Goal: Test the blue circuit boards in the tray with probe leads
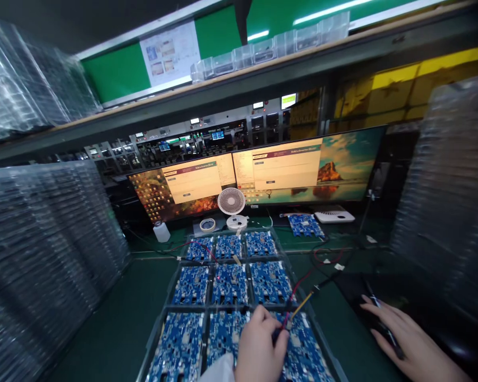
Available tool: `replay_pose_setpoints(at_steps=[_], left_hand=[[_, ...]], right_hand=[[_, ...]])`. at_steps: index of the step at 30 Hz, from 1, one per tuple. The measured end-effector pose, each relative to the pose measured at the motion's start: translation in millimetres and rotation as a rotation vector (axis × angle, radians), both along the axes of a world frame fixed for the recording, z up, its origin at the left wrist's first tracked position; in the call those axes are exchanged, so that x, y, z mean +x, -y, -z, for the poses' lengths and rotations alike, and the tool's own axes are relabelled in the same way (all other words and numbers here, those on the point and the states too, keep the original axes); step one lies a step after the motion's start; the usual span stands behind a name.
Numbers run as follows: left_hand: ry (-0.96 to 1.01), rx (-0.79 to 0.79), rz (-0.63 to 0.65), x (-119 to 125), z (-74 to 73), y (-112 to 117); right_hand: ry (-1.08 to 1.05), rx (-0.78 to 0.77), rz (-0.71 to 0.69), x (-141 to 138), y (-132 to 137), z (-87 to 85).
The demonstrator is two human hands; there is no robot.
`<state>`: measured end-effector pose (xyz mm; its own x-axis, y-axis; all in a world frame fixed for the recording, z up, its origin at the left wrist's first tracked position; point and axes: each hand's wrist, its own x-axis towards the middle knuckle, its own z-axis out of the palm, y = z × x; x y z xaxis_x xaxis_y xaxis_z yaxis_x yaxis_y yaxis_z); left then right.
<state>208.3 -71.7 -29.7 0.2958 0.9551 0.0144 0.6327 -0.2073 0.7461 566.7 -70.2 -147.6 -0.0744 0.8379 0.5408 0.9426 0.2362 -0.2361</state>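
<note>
My left hand (261, 342) is closed, pinching a small cable connector (289, 323) with red, black and yellow wires. It is over the front row of blue circuit boards (181, 342), which lie in a clear plastic tray (153, 339). A tiny red light shows on the middle board (230, 284). My right hand (408, 339) curls around a dark object (388, 334), apparently a black computer mouse, on a black mat (348, 289) right of the tray. The fingers partly hide its shape.
Tall stacks of clear trays (43, 254) rise at the left and right (448, 212). Two monitors (287, 164), a white fan (231, 201), a tape roll (207, 225), a white bottle (161, 232) and another blue board (305, 225) stand behind. A shelf (263, 66) crosses overhead.
</note>
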Motion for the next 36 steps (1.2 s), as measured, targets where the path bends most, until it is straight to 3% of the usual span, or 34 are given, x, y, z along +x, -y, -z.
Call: replay_pose_setpoints(at_steps=[8,18,22,25,29,31,36], left_hand=[[-0.049,-0.064,0.068,3,3.4,1],[0.235,0.062,-0.022,-1,11.3,1],[0.325,-0.151,-0.071,4,18.1,-5],[0.593,-0.345,-0.176,14,30.4,-10],[0.861,-0.448,-0.25,19,42.4,-13],[0.804,-0.437,-0.24,16,41.4,-12],[0.363,-0.107,-0.154,7,22.8,-2]], right_hand=[[-0.005,-0.016,0.003,-2,-1,-3.6],[-0.001,-0.022,0.02,-2,0,-5.0],[0.0,-0.018,0.004,1,-1,-0.4],[0.006,-0.005,-0.006,4,-3,5.5],[0.012,-0.003,-0.012,8,-4,11.3],[0.024,0.009,-0.02,10,-4,14.6],[0.053,0.019,-0.036,19,-7,26.7]])
